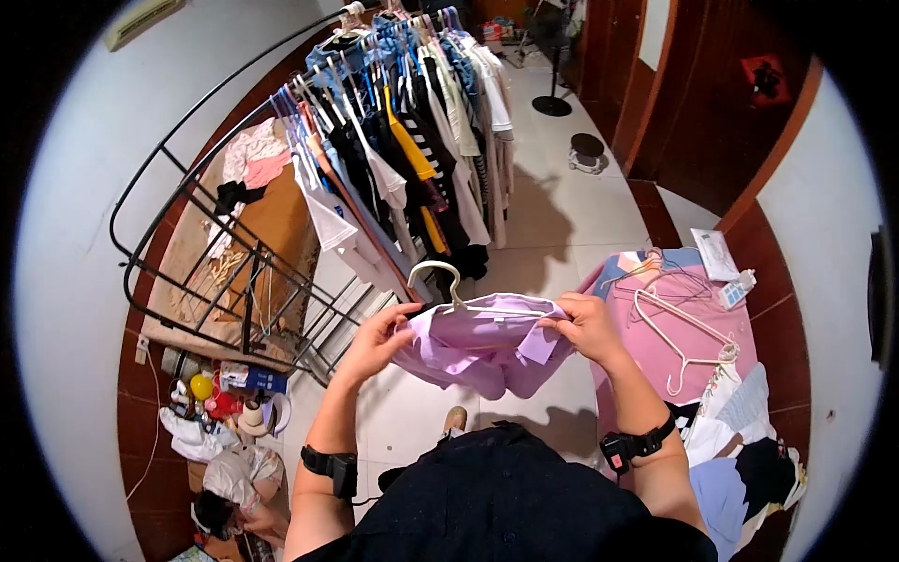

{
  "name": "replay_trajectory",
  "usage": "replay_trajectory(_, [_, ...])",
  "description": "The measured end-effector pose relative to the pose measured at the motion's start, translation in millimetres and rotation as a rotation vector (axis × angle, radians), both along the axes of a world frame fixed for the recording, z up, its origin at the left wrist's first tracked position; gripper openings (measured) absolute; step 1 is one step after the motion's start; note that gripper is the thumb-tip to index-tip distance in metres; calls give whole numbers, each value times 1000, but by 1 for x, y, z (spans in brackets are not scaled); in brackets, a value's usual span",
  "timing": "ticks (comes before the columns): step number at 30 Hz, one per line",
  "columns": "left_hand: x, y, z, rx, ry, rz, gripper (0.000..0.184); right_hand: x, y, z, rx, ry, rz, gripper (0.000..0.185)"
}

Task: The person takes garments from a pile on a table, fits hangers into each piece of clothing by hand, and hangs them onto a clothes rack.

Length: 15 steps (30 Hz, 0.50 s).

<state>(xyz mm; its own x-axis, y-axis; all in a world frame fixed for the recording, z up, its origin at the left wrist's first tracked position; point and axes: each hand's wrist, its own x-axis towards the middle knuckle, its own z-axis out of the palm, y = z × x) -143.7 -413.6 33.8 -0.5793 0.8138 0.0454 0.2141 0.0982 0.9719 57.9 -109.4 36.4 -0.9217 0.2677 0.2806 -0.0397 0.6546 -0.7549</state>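
Observation:
In front of my body hangs a lilac shirt (492, 361), stretched between my two hands. A white hanger (437, 270) sits in its neck opening, with the hook standing up at the shirt's left side. My left hand (381, 339) is closed on the shirt's left shoulder, near the hook. On the other side, my right hand (585, 326) pinches the fabric near the collar, thumb on top. How far the hanger's arms reach inside the shirt is partly hidden by cloth.
Ahead stands a rack of hanging clothes (412, 140) beside a black metal frame (201, 197). To my right, a pink-covered surface (688, 314) holds loose hangers (688, 323) and piled clothes (740, 468). Another person (239, 487) is low at the left; a stool (587, 150) stands farther off.

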Motion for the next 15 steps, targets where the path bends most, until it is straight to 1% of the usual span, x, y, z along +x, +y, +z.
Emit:
replay_trajectory(2, [18,7,11,-186,235,95,30,-1,-5,5,-6,21,25,18])
replay_trajectory(3, [20,10,-2,-101,212,173,26,-3,-8,9,76,32,45,21])
replay_trajectory(4, [23,10,-3,-111,209,181,26,-8,-12,8,68,29,53,21])
replay_trajectory(6, [26,12,2,-96,278,232,25,-19,-23,8,202,194,89,24])
replay_trajectory(7, [28,14,6,-97,251,253,25,-25,-28,5,200,246,132,28])
replay_trajectory(8, [29,14,9,-97,249,251,25,-29,-35,6,200,244,130,28])
replay_trajectory(10, [27,16,19,-150,359,220,25,-38,-48,11,264,300,129,33])
replay_trajectory(11, [27,17,23,-173,446,239,26,-37,-48,21,330,242,132,39])
replay_trajectory(12, [28,18,29,-96,376,280,26,-39,-46,28,336,246,128,39])
replay_trajectory(14, [15,13,29,-19,363,291,26,-41,-39,39,359,292,22,44])
replay_trajectory(15, [9,8,33,-29,381,290,26,-38,-34,50,331,185,53,40])
